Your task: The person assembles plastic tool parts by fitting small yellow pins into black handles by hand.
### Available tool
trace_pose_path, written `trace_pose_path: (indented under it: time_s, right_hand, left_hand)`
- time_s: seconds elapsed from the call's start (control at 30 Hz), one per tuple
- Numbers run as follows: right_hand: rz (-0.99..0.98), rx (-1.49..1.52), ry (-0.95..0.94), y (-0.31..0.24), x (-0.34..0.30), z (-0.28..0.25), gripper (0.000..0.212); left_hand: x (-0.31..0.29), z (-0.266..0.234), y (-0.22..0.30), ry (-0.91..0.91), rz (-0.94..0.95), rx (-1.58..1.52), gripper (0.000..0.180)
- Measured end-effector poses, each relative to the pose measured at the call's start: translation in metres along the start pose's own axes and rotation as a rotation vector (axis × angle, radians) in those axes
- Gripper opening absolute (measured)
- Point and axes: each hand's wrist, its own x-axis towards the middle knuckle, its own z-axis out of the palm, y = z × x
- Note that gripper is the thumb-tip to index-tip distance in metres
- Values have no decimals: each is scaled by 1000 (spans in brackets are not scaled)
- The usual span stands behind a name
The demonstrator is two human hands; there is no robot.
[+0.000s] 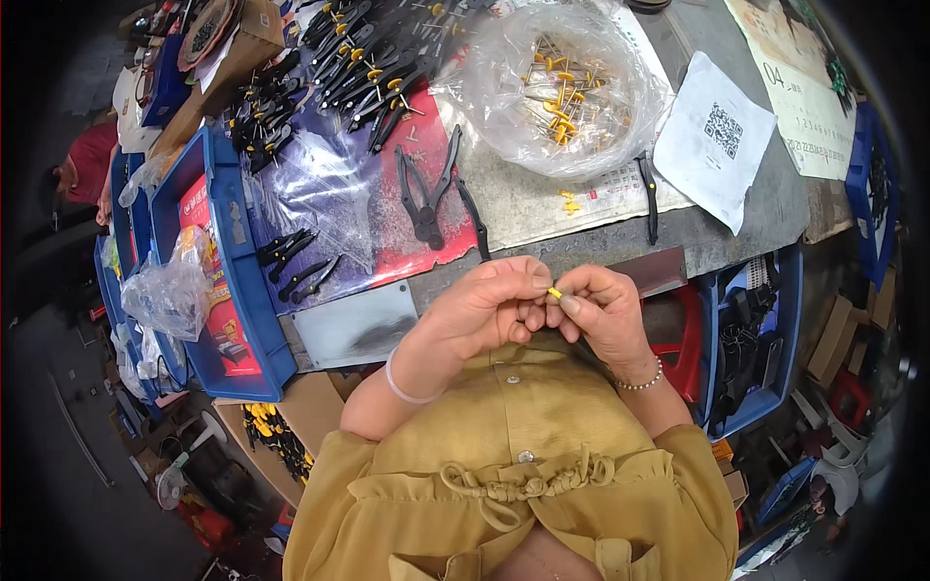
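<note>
Close to my body, just off the table's near edge, my left hand [499,298] and my right hand [603,308] meet. Both pinch one tiny yellow piece [554,292] between thumbs and fingertips; its exact shape is mostly hidden. Beyond them lies a pair of spread black shears or pliers [427,198], with a single black handle [474,221] beside it. Another black handle [649,201] rests farther right. Several small yellow plastic pieces [570,202] sit on the paper sheet. A clear plastic bag [484,126] holds metal pins with yellow heads [560,102].
Black handled tools with yellow parts [358,63] are heaped at the far left. A blue bin [237,261] stands left, another blue bin [770,378] right. A white printed sheet [712,174] lies far right. A person in red [89,165] is at the left edge.
</note>
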Motion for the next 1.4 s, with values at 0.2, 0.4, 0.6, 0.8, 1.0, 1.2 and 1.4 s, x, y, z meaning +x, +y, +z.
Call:
trace_pose_path:
  time_s: [0.2,0.4,0.6,0.8,1.0,1.2,1.4]
  right_hand:
    - [-7,66,-65,0,1,1,10]
    - [-39,146,-67,1,5,-2,13]
    - [-71,95,-104,-3,8,5,14]
    - [-42,78,-131,-2,12,14,12]
    - [-177,-35,24,-3,2,17,12]
    - [-183,-11,48,-5,7,25,12]
    - [-122,92,20,-3,15,43,7]
  left_hand:
    - [-1,-3,-1,-62,-7,-39,11]
    - [-6,13,-17,227,386,271,12]
    - [-15,21,-20,421,839,1004,20]
    - [-23,16,-13,416,1174,1434,29]
    - [-17,12,-23,275,1187,1242,30]
    - [-22,18,-26,311,1191,1368,39]
    - [-33,13,-23,320,1109,1215,36]
